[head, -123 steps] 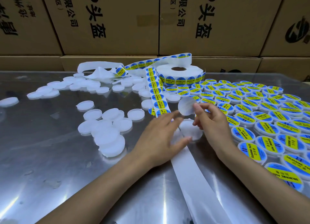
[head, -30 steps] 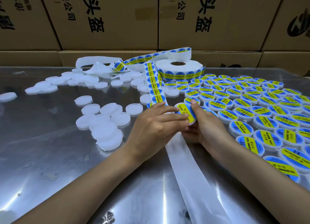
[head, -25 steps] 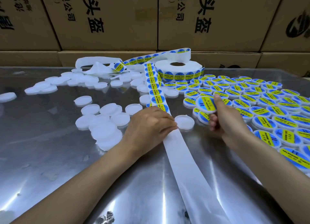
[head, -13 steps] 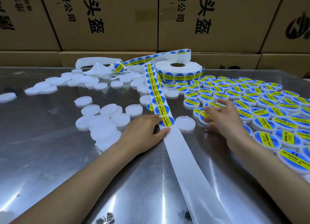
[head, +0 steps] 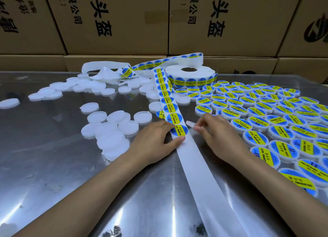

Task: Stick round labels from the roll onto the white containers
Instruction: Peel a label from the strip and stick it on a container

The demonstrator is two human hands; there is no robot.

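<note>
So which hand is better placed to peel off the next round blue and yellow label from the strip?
Probably the left hand: its thumb already rests at the lowest round blue and yellow label on the white backing strip. The right hand is busy gripping a blank white round container.

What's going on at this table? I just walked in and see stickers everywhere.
A person is labelling small white containers. The left hand presses the label strip at its nearest sticker, while the right hand picks up a bare container. Labelled containers fill the right side; unlabelled ones wait on the left, near the roll.
</note>
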